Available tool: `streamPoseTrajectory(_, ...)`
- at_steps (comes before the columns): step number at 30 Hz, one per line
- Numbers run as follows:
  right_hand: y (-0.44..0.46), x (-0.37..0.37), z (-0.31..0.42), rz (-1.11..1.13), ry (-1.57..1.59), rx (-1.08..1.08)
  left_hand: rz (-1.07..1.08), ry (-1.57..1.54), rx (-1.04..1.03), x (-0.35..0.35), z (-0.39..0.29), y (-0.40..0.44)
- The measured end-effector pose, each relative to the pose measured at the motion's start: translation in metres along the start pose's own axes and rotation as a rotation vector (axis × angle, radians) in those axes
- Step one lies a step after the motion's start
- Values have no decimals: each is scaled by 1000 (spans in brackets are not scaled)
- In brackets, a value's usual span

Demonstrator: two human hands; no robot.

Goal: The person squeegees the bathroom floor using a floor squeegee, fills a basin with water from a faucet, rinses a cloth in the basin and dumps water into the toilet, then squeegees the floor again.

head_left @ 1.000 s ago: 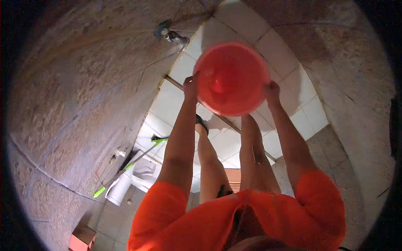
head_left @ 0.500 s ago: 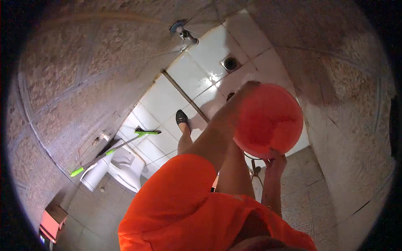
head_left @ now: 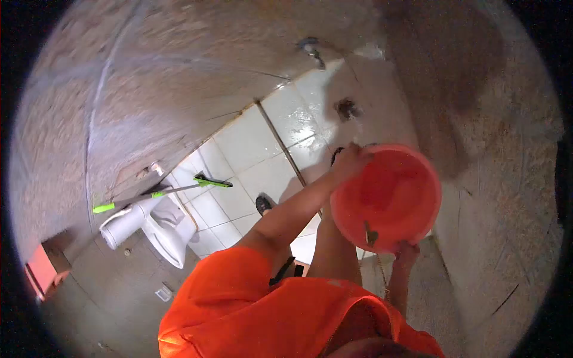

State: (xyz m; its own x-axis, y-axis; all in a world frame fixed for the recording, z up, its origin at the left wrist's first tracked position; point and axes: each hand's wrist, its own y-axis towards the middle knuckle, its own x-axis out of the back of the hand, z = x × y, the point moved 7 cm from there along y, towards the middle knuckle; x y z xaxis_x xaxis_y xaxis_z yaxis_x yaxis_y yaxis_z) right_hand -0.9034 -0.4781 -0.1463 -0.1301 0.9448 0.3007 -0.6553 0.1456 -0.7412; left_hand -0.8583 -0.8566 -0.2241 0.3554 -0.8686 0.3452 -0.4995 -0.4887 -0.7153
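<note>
A round red basin [head_left: 391, 197] is held between my two hands, right of the view's middle. My left hand [head_left: 353, 160] grips its upper left rim. At the lower rim, my right hand [head_left: 407, 252] holds on, fingers closed on the edge. The basin's inside shows, with a darker patch in it that I cannot make out. Below and left of the basin are my legs and a dark shoe [head_left: 262, 204] on the white tiles [head_left: 245, 146].
A green-headed squeegee [head_left: 213, 182] leans by a white toilet [head_left: 169, 230]. A wall tap [head_left: 315, 55] stands above a floor drain [head_left: 346, 109]. A dark strip [head_left: 280, 142] crosses the floor. An orange box [head_left: 45, 268] is at the lower left.
The basin has moved right and down from in front of me. My left hand has shifted along with it to the right, and my right hand has moved to its lower rim. The view has turned.
</note>
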Motion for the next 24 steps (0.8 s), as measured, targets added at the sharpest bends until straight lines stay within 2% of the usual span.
streamPoseTrajectory(2, 6, -6, 18, 124, -29, 227, -53, -66, 12, 33, 12, -36)
streamPoseTrajectory(6, -38, -67, 69, 233, -101, 215, -165, -270, 113, 83, 62, -110)
streamPoseTrajectory(7, -42, -79, 69, 259, -215, 205, -192, -293, 109, 95, 76, -127)
streamPoseTrajectory(9, -59, -106, 58, 317, -347, 214, -290, -583, 114, 117, 117, -163)
streamPoseTrajectory(12, -89, -162, 45, 367, -478, 392, -421, -727, 125, 120, 217, -192)
streamPoseTrajectory(13, -106, -182, 39, 434, -520, 419, -524, -783, 144, 145, 229, -220)
streamPoseTrajectory(15, -128, -210, 16, 570, -597, 425, -508, -643, 257, 189, 243, -283)
streamPoseTrajectory(18, -183, -268, -22, 760, -801, 459, -640, -846, 350, 166, 346, -309)
streamPoseTrajectory(21, -276, -297, -94, 828, -1017, 410, -712, -1000, 409, 207, 423, -401)
streamPoseTrajectory(22, -313, -309, -116, 834, -958, 419, -741, -1012, 430, 209, 453, -416)
streamPoseTrajectory(24, -363, -326, -160, 893, -1043, 445, -864, -1032, 414, 204, 514, -445)
